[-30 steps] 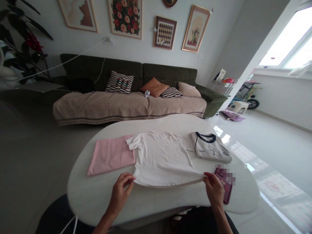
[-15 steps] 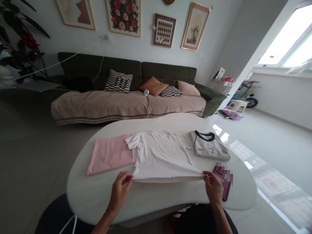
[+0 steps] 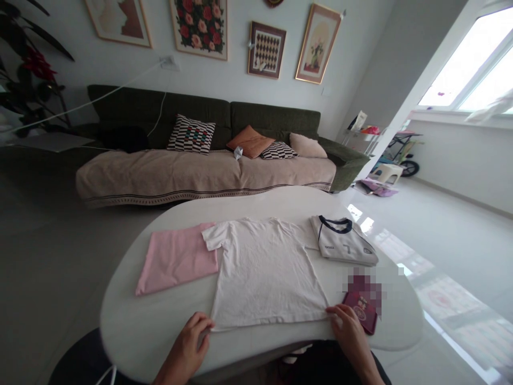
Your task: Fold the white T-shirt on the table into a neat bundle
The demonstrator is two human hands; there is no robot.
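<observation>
Now both hands (image 3: pixel 188 347) (image 3: pixel 348 329) pinch white T-shirt (image 3: pixel 266 272) hem | risk: hem slips off worktop (image 3: pixel 140 331) edge, shirt wrinkles

A rounded white table (image 3: pixel 160 342) carries four things: a folded pink cloth (image 3: pixel 176 258) at the left, a flat white cotton T-shirt (image 3: pixel 264 272) in the middle, a folded white jersey with navy collar (image 3: pixel 344 247) at the right, and a maroon booklet (image 3: pixel 363 310) near the front right edge.
</observation>
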